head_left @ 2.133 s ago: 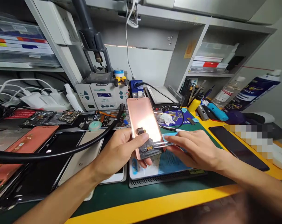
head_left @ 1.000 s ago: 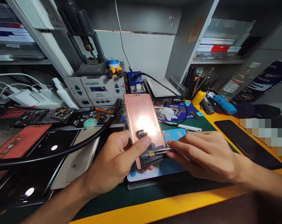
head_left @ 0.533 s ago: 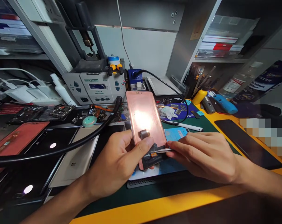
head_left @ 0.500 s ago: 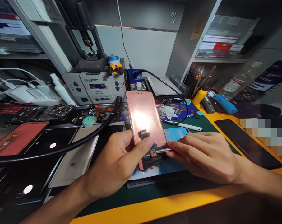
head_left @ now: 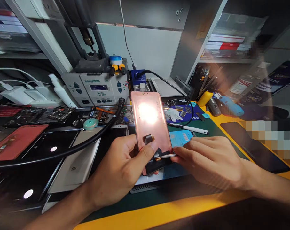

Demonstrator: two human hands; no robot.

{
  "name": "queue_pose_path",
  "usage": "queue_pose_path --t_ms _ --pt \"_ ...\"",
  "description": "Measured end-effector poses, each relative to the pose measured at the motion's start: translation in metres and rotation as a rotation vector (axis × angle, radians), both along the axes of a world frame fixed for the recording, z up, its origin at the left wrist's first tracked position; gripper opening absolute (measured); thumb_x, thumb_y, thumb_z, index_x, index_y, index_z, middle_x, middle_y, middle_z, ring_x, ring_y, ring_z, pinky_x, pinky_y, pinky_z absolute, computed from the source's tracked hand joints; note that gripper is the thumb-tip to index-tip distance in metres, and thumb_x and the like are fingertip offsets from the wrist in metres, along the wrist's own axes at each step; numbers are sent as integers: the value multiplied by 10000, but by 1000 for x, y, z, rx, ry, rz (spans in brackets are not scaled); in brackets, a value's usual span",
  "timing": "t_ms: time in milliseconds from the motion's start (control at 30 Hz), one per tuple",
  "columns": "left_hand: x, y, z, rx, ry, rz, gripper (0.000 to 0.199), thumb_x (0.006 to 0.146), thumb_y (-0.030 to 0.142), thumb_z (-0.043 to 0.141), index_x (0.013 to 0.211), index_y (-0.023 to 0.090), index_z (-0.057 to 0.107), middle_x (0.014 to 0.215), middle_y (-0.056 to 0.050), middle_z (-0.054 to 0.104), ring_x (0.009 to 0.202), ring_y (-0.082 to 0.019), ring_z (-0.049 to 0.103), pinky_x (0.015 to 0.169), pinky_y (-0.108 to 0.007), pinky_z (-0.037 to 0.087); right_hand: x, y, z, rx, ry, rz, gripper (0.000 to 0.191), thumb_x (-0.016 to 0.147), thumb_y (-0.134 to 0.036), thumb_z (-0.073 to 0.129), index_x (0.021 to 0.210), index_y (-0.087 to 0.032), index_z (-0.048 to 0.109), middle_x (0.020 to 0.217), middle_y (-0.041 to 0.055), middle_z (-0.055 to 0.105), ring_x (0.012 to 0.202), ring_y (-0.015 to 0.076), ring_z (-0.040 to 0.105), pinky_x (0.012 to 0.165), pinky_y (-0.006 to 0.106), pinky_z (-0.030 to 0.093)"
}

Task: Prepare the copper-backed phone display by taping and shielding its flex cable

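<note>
Copper-backed phone display panel [head_left: 151, 123], held up in the left hand [head_left: 121, 164], apparently partway through fine work.
It is raised and tilted above the green-and-yellow surface [head_left: 195, 182], near the blue-and-white sheet [head_left: 179, 137]; the left hand's thumb lies across its lower back, with fingers behind. The right hand [head_left: 209, 158] holds metal tweezers [head_left: 168, 156] in a narrow grip, their tips at the small flex connector [head_left: 158, 159]; whether they pinch or merely press it, I cannot tell. Done, as far as shows: the back is exposed, with black film [head_left: 153, 167] across its lower end. Seemingly unfinished: the connector is being worked, and the flex cable [head_left: 148, 138] above it stands curled, not flat.
</note>
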State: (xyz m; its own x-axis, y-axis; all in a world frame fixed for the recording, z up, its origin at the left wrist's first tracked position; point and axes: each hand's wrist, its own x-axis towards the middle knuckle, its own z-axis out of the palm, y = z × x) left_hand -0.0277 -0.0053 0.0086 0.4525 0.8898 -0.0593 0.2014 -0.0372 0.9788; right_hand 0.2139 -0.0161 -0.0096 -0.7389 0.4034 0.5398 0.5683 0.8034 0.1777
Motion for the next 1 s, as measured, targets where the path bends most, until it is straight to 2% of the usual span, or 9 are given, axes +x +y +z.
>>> queue_pose_path --t_ms 167,467,633,1000 --pt "3 -1 2 -69 -61 -12 268 903 380 600 743 176 671 656 24 663 568 -93 579 488 -153 433 0 -1 1 -13 -10 15 57 890 -184 646 932 -158 618 596 -36 525 492 101 444 483 277 272" --pt "4 -1 2 -68 -46 -4 283 899 382 602 719 175 671 653 14 680 572 -98 592 475 -146 440 -4 -4 10 -39 -35 44 25 905 -140 612 882 -131 618 561 -35 489 463 112 401 458 314 231" --pt "4 0 2 -73 -71 2 281 889 371 620 697 170 659 641 14 681 550 -90 582 457 -138 431 -6 -4 7 -29 5 -2 56 900 -180 643 894 -128 623 578 -22 541 473 112 445 463 289 290" --pt "1 0 1 -111 -123 -10 228 910 344 609 762 184 674 682 34 694 574 -95 672 497 -144 468 -6 -5 9 -28 63 -19 108 876 -206 678 929 -131 622 610 -13 586 485 109 482 474 263 349"
